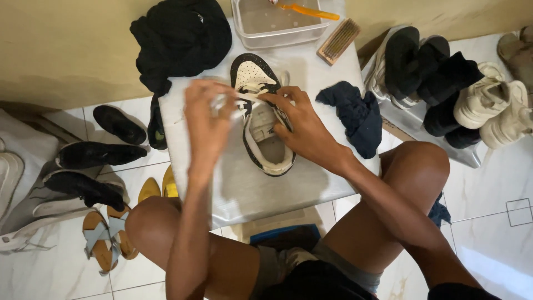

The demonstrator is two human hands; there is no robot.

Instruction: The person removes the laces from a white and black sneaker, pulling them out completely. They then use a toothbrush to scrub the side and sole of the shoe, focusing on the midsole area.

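A black and white sneaker lies on a low white table, toe pointing away from me. My right hand rests on the shoe's right side near the tongue and pinches a white lace. My left hand is raised just left of the shoe and pulls the other end of the white lace across the eyelets. The fingers of my left hand are blurred.
A black cloth and a clear plastic tub with an orange toothbrush sit at the table's far end, beside a wooden brush. A dark blue rag lies right of the shoe. Shoes and sandals crowd the tiled floor on both sides.
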